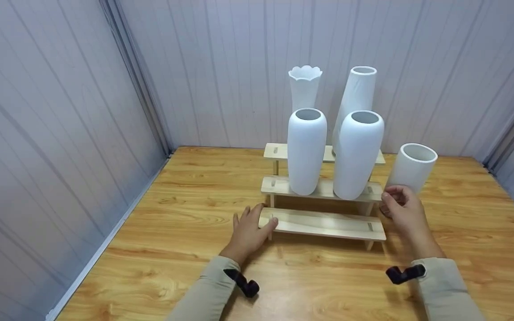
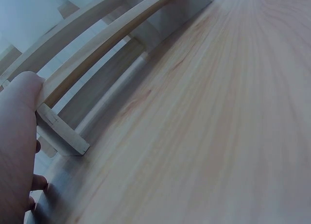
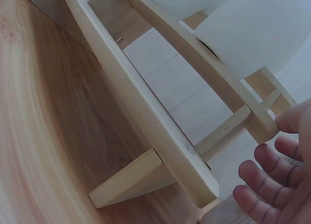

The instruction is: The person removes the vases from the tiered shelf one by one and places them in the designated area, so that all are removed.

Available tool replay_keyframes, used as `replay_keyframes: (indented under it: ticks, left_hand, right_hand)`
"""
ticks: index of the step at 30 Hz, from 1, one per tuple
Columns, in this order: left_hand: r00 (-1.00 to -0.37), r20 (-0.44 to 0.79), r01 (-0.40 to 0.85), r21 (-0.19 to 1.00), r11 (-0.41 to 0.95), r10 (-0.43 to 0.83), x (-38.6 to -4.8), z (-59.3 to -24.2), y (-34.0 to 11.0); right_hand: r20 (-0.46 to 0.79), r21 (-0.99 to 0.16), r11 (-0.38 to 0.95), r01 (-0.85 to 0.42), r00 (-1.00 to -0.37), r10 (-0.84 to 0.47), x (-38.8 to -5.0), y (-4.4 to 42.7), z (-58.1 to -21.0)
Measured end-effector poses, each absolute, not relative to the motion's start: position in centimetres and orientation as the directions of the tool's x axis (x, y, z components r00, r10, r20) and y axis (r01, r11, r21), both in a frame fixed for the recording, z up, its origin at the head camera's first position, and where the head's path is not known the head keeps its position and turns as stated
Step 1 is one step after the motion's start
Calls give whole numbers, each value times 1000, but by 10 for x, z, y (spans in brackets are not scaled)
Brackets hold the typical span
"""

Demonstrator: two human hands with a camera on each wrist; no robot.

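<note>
A three-tier wooden display stand (image 1: 324,223) stands on the table. My left hand (image 1: 248,232) holds the left end of its lowest shelf, thumb over the board and fingers around the end. My right hand (image 1: 406,211) is at the right end of the middle shelf. In the right wrist view its thumb touches the board's end, while the loosely bent fingers (image 3: 272,180) hold nothing. Two smooth white vases, one left (image 1: 307,156) and one right (image 1: 358,156), stand upright on the middle shelf. Behind them are a scalloped-rim vase (image 1: 304,91) and a tapered vase (image 1: 358,91).
A white cylindrical vase (image 1: 411,171) stands to the right of the stand, just behind my right hand. The wood-grain table (image 1: 163,249) reaches to pale panelled walls (image 1: 239,67) at the back and sides.
</note>
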State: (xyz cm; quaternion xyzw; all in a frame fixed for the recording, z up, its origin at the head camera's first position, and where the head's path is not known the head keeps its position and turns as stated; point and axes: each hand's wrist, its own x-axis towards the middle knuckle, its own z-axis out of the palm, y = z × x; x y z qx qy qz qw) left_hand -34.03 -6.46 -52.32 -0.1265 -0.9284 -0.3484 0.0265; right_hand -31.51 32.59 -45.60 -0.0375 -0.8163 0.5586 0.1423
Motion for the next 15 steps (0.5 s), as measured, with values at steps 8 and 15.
replay_keyframes:
  ticks: [8, 15]
  left_hand:
    - [-967, 142, 252, 644, 723, 212, -340, -524, -64]
    - [-965, 145, 259, 643, 721, 218, -342, -526, -65]
  right_hand:
    - [192, -934, 339, -115, -960, 204, -315, 325, -457]
    - [197, -935, 335, -120, -958, 207, -316, 326, -457]
